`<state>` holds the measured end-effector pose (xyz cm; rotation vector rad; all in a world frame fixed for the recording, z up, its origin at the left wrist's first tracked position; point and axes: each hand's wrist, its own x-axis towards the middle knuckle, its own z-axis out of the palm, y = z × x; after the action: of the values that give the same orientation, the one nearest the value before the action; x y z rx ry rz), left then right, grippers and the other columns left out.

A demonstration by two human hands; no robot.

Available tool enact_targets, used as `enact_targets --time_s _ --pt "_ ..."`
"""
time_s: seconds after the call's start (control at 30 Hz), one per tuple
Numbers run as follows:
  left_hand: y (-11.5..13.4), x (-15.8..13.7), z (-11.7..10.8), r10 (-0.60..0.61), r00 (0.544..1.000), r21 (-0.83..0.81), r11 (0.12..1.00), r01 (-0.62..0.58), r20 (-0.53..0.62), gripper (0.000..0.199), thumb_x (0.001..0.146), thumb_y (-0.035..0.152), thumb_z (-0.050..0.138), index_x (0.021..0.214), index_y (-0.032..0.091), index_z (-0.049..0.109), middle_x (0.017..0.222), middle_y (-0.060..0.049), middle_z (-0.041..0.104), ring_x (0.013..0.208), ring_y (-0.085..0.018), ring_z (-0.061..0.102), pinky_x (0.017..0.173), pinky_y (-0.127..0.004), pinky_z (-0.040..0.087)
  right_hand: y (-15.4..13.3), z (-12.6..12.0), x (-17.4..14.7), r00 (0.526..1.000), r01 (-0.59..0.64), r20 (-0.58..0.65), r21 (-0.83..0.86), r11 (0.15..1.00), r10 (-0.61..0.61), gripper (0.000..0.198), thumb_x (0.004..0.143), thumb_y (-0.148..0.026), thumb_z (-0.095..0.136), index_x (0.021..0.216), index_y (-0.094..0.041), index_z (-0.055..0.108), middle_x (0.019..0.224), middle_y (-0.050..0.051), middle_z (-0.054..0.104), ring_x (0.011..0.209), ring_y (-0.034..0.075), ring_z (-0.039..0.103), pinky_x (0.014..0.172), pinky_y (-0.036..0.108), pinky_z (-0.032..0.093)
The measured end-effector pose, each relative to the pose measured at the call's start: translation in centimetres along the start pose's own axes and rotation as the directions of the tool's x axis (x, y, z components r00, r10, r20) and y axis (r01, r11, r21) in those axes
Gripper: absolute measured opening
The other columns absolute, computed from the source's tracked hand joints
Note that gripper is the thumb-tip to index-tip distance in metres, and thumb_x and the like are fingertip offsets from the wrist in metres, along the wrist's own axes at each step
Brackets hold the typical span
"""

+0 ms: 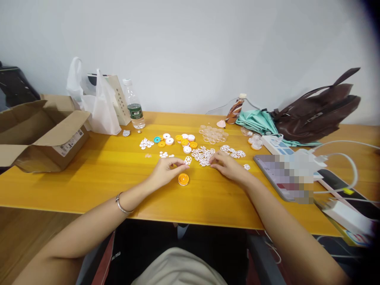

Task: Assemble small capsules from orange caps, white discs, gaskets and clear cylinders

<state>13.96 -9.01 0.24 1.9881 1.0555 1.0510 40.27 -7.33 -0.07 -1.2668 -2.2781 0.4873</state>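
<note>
My left hand [169,168] pinches a small white openwork plastic disc [188,160] between thumb and fingertips, just above the table. Below it lies an orange round cup-like part [183,179] with a white rim. My right hand [227,165] has its fingers curled together at the right edge of a pile of white openwork plastic pieces [204,155]. Whatever is between those fingertips is too small to make out. Behind the pile are several clear plastic rings [213,134]. Orange, white and blue round parts [184,141] sit to their left.
Small white discs [146,143] lie farther left. An open cardboard box [65,138], a white plastic bag [102,111] and a water bottle [135,107] stand at the left. On the right are a phone [274,178], white cables, a teal umbrella [257,122] and a brown bag [317,113].
</note>
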Motion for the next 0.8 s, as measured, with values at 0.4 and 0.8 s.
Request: enact_targets --time_s 0.4,0.8 --pt "0.0 0.0 0.0 0.018 1.0 -0.001 1.0 -0.018 0.022 0.023 0.077 0.038 0.06 0.079 0.017 0.069 0.079 -0.004 0.071 0.068 -0.013 0.059 0.06 -0.024 0.043 -0.3 -1.2 0.1 0.945 -0.257 -0.08 0.417 0.872 0.317 0.017 0.072 -0.036 0.062 0.075 -0.019 0.06 0.085 0.004 0.066 0.083 0.018 0.061 0.081 0.035 0.046" --pt "0.3 -0.1 0.0 0.016 0.999 0.004 1.0 -0.016 0.04 0.021 0.079 0.035 0.059 0.08 0.017 0.069 0.08 -0.003 0.07 0.07 -0.013 0.059 0.064 -0.024 0.043 -3.2 0.8 0.3 0.895 -0.331 0.143 0.848 0.414 0.423 0.023 0.067 -0.031 0.072 0.077 -0.018 0.056 0.061 -0.002 0.067 0.05 0.006 0.057 0.052 0.017 0.045"
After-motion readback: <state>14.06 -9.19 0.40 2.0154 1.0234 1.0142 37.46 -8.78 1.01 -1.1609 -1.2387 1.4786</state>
